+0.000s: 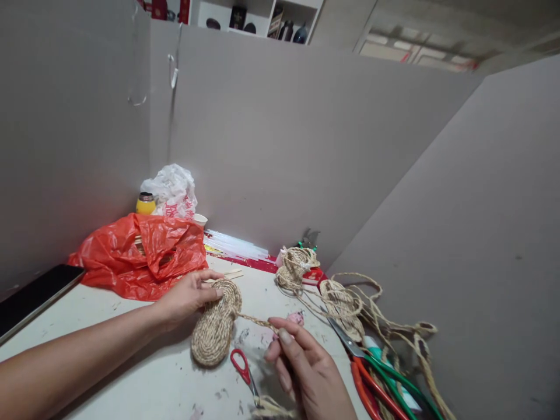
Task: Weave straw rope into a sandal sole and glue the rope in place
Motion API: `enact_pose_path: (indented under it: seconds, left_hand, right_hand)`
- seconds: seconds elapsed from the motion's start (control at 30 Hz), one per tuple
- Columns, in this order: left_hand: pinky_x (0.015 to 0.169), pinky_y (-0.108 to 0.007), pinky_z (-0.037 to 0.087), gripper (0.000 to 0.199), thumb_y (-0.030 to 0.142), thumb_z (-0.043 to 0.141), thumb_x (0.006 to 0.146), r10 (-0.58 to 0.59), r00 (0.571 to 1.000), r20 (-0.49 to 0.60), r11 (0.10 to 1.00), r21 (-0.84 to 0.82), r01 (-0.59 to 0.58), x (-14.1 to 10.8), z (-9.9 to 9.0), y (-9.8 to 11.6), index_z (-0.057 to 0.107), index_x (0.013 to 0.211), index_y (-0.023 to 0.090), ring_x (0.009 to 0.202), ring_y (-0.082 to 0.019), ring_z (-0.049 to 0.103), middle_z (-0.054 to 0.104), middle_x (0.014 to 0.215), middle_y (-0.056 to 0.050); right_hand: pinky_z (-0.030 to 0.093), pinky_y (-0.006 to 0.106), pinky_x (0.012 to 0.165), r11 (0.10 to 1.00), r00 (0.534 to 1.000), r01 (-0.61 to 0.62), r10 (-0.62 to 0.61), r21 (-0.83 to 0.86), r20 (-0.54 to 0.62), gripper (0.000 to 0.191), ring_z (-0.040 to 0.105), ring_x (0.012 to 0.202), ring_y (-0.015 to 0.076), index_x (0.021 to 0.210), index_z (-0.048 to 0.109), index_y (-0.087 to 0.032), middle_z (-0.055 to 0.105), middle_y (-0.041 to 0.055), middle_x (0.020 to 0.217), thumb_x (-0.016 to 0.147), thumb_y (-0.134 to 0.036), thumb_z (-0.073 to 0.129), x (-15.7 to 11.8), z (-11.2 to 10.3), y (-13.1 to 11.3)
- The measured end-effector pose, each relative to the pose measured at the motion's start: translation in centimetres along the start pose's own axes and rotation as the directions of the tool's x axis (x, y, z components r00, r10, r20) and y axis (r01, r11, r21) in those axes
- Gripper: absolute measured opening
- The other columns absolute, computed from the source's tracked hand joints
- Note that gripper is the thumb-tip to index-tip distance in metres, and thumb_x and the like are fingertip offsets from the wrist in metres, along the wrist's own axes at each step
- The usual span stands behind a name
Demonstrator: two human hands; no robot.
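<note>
My left hand (195, 296) grips the upper end of a sole-shaped coil of braided straw cord (213, 344), thumb on top and fingers behind it. A loose length of the cord (252, 319) runs from the coil's right side to my right hand (301, 364), which pinches it between thumb and forefinger. Below the cord, small scissors with red handles (240, 364) lie on the table, their tips near pale straw scraps (272, 407). To the right of my right hand are large scissors with red and green handles (371, 373).
A red plastic bag (126, 248) sits at left, beside a dark phone (37, 300). Behind it stand a yellow jar (146, 203) and a white bag (172, 186). Clear glue sticks (238, 244) lie along the back. Cord bundles (295, 268) and tangled cord (389, 326) fill the right side. Grey partitions (262, 128) enclose the table.
</note>
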State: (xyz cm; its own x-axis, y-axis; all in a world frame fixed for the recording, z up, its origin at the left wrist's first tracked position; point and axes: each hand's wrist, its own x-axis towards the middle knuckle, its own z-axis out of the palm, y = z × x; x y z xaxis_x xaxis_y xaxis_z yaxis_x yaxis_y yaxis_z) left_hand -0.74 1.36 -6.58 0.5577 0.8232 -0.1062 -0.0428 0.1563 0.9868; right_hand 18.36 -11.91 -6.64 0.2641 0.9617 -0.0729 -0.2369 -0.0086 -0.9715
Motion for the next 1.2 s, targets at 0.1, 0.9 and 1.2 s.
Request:
enact_pose_path:
  seconds: [0.1,0.9,1.2]
  left_hand:
    - [0.051,-0.021,0.032,0.037,0.031,0.074,0.064,-0.016,1.0,-0.021,0.998,-0.058,0.015,-0.3,0.7,0.1,0.056,0.093,0.017,0.052,-0.009,0.051,0.063,0.067,0.003]
    - [0.084,-0.027,0.047,0.036,0.016,0.051,0.078,0.232,0.949,0.212,0.844,0.442,-0.304,-4.4,3.7,2.1,0.064,0.111,0.019,0.09,-0.018,0.062,0.071,0.098,-0.002]
    - [0.077,-0.025,0.047,0.036,0.018,0.046,0.083,0.281,0.923,0.265,0.777,0.502,-0.38,-4.6,3.8,1.7,0.063,0.115,0.021,0.081,-0.016,0.06,0.07,0.094,-0.002]
  right_hand:
    - [0.033,0.012,0.039,0.999,0.999,-0.042,0.042,0.033,-0.003,0.037,0.043,0.041,0.0027,0.096,0.065,-0.017,0.068,0.0014,0.069,0.073,-0.043,0.076,-0.2,-0.2,0.1]
    - [0.043,0.015,0.04,0.993,0.998,-0.059,0.06,0.106,-0.005,0.034,0.058,0.043,0.0085,0.093,0.071,-0.014,0.071,0.0042,0.063,0.069,-0.036,0.08,-1.2,0.6,-2.9]
    - [0.043,0.016,0.039,0.997,1.0,-0.015,0.015,0.08,0.003,0.029,0.06,0.044,0.0097,0.086,0.072,-0.014,0.071,0.0048,0.063,0.068,-0.036,0.08,-1.0,0.7,-3.3]
